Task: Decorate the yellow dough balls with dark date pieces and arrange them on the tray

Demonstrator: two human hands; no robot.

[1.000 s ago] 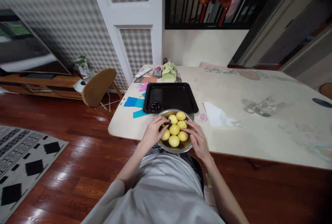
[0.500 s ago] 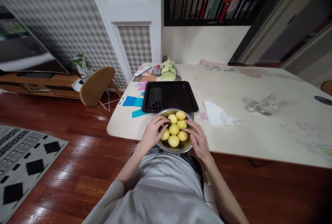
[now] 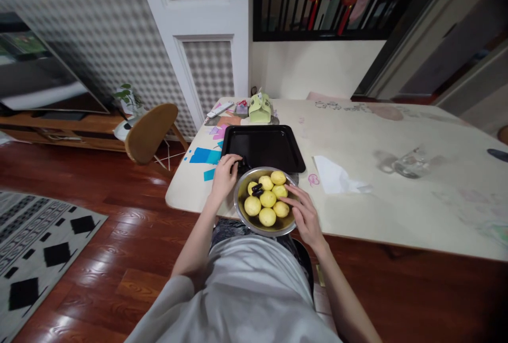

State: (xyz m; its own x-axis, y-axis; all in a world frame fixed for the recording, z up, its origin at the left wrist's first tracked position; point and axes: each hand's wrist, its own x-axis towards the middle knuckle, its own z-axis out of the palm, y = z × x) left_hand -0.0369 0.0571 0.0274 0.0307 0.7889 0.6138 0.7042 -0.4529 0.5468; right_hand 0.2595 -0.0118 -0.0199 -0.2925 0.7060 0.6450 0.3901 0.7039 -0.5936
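A metal bowl (image 3: 241, 196) of several yellow dough balls (image 3: 267, 198) sits at the table's near edge, with a small dark piece (image 3: 257, 191) lying among them. My right hand (image 3: 304, 214) rests on the bowl's right rim, fingers curled loosely round it. My left hand (image 3: 224, 175) has reached to the front left corner of the black baking tray (image 3: 265, 145), fingers bent over a little heap of dark pieces (image 3: 243, 163) there. Whether it grips any of them is hidden.
The cream table (image 3: 377, 195) also carries a white folded paper (image 3: 333, 176), a glass jug (image 3: 410, 164), a green box (image 3: 260, 108), a remote (image 3: 220, 109) and blue paper scraps (image 3: 205, 156). A wooden chair (image 3: 151, 132) stands to the left on the red wood floor.
My left hand left the bowl's left rim and moved up to the tray's front left corner. A dark piece now lies on the dough balls. The right hand stayed put.
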